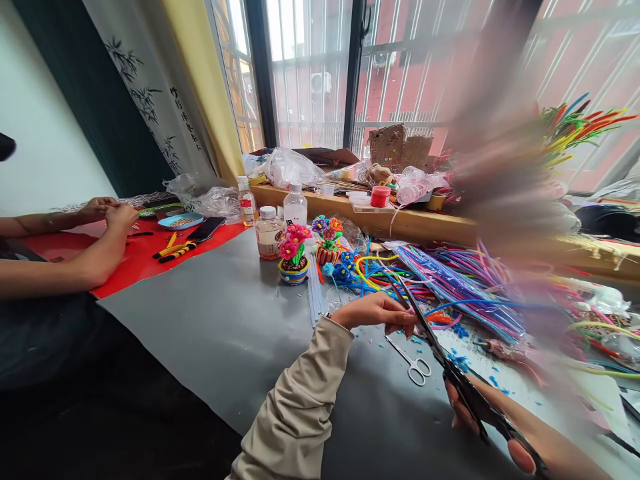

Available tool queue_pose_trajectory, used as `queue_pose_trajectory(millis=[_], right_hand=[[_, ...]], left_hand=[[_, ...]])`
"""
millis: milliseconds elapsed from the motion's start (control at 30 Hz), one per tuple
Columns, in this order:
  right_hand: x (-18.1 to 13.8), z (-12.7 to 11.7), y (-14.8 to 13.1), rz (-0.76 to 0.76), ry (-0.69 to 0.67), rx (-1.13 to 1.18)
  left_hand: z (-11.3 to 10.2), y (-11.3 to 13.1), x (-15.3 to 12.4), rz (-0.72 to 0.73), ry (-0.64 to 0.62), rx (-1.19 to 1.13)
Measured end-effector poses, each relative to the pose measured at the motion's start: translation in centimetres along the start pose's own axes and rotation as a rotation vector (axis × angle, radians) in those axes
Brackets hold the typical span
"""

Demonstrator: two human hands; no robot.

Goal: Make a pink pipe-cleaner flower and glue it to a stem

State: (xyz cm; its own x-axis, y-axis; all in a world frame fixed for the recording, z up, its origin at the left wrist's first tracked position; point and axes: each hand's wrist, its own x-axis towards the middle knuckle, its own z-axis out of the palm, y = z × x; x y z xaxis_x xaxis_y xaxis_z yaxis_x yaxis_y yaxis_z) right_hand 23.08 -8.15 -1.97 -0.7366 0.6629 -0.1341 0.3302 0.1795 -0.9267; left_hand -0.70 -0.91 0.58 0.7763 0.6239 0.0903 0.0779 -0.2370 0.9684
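My left hand (383,312), in a beige sleeve, is closed in a pinch over the table. A small pinkish bit shows at its fingertips, too small to name. Long black-handled scissors (435,340) lie in my right hand (463,400), their blades apart and right beside the left fingertips. A blue pipe cleaner (473,303) runs rightward close to the blades; whether my left hand holds it I cannot tell. Below lie small white-handled scissors (416,370) and blue fuzzy clippings (459,361).
Bundled pipe cleaners (450,287), a pink flower pot (294,257), another flower pot (328,250) and a bottle (269,233) stand or lie ahead. A co-worker's hands (113,212) are over a red mat (165,257) at left. A blurred shape covers the right side.
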Motion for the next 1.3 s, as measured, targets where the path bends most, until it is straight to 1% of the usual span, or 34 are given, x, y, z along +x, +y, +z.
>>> queue_pose_trajectory(millis=[133,200,267,400,467,600,833,933,1067,1200,1300], right_hand=[[-0.2,0.3,1.9,0.004,0.163,-0.011],[-0.3,0.4,2.4,-0.019,0.202,0.002],[-0.5,0.3,2.2,-0.037,0.171,0.014],[-1.0,-0.1,1.0,-0.064,0.024,0.072],[-1.2,-0.2,0.6,-0.072,-0.003,0.096],[-1.3,0.0,0.6,-0.045,-0.007,0.049],[-1.5,0.4,0.4,-0.012,0.053,-0.035],[-1.3,0.4,0.3,-0.025,0.074,-0.060],[-1.2,0.3,0.8,-0.052,0.045,-0.050],[-1.3,0.3,0.8,-0.006,0.057,0.004],[-1.3,0.3,0.3,0.012,0.026,0.004]], left_hand=[[0.1,-0.4,0.2,-0.013,0.117,0.014],[0.1,-0.4,0.2,-0.001,0.157,0.011],[0.1,-0.2,0.1,0.008,0.149,-0.001],[0.1,0.3,-0.2,0.004,0.120,-0.030],[0.1,0.4,-0.3,-0.004,0.115,-0.033],[-0.1,0.3,-0.3,-0.044,0.067,-0.088],[-0.1,0.3,-0.4,-0.117,0.034,-0.160],[-0.1,0.2,-0.4,-0.118,0.016,-0.173],[0.0,0.2,-0.4,-0.117,0.011,-0.184],[0.0,0.2,-0.4,-0.128,-0.009,-0.201],[0.0,0.2,-0.5,-0.113,-0.019,-0.214]])
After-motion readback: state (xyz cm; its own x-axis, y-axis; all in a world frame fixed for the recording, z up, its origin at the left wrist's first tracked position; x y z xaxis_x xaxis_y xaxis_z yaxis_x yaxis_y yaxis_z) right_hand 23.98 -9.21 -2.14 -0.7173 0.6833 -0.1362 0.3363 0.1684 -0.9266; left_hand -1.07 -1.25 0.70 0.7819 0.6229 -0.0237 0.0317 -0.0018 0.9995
